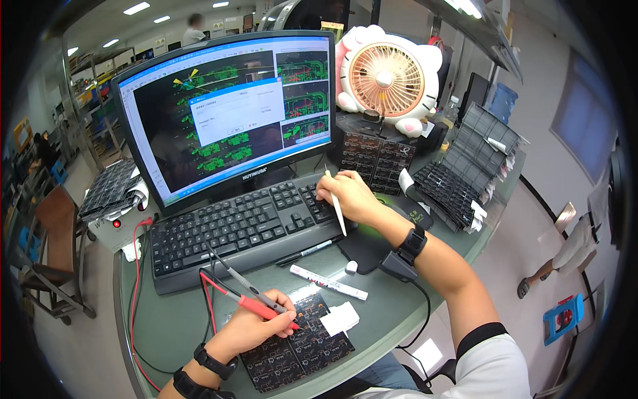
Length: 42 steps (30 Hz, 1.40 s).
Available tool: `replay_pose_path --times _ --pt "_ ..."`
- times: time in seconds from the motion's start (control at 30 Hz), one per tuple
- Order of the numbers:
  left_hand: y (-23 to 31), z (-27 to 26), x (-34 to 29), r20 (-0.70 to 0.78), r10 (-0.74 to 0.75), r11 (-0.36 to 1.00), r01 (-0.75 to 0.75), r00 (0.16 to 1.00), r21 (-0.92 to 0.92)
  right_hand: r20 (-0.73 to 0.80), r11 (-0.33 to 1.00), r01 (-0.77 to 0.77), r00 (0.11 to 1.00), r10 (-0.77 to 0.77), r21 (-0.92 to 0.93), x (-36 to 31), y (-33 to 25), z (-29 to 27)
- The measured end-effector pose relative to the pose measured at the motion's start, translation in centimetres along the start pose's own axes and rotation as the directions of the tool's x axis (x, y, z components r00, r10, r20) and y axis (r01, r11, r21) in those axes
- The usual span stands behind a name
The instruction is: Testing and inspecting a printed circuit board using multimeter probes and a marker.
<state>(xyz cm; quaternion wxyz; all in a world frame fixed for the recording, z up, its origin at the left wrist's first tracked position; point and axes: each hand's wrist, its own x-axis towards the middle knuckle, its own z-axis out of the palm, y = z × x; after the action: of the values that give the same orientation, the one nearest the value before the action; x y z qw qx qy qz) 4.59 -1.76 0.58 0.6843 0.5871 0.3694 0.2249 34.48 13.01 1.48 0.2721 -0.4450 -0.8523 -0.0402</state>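
Observation:
My left hand [256,324] is closed round a red test probe [258,307] and a grey test probe [249,284]. Their tips point down at a black circuit board panel [276,366] lying on the table's front part. A white paper slip [339,319] covers some of that panel. My right hand [352,195] rests over the number keys at the right end of a black keyboard [242,223]. Between its fingers sits a slim white pen-like stick [337,206], slanting down toward the keyboard's front edge. Which fingers touch keys cannot be made out.
A monitor [226,120] stands behind the keyboard. At right are a fan [385,76] and racked circuit boards [458,179]; more boards [113,189] are stacked at left. A white marker [329,282] and a dark pen [304,253] lie before the keyboard. A red cable [135,279] runs down the left.

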Motion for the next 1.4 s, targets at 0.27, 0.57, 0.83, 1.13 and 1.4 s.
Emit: replay_pose_path --times 0.27,0.57,0.83,1.13,1.4 --pt "-0.1 0.1 -0.1 0.009 -0.006 1.000 0.006 1.000 -0.013 -0.061 0.998 0.033 0.998 -0.030 0.044 -0.1 -1.4 -0.5" --pt "0.0 0.1 0.0 0.051 -0.002 0.999 0.000 0.999 0.046 -0.225 0.978 -0.200 0.957 0.182 -0.060 -1.3 -1.7 -1.7" --pt "0.0 -0.3 -0.2 0.044 0.033 0.999 -0.034 0.998 0.006 0.021 0.995 0.075 0.997 -0.077 0.064 -4.4 -8.1 -4.2" --pt "-0.1 -2.3 -0.2 -0.396 0.507 0.848 -0.363 0.765 0.385 0.183 0.967 0.255 0.951 -0.247 -0.017 -7.1 -11.0 -2.9" --pt "-0.4 -3.5 0.4 -0.371 0.547 0.755 -0.252 0.750 0.605 0.314 0.933 0.282 0.885 -0.343 0.224 -7.4 -12.6 -3.3"
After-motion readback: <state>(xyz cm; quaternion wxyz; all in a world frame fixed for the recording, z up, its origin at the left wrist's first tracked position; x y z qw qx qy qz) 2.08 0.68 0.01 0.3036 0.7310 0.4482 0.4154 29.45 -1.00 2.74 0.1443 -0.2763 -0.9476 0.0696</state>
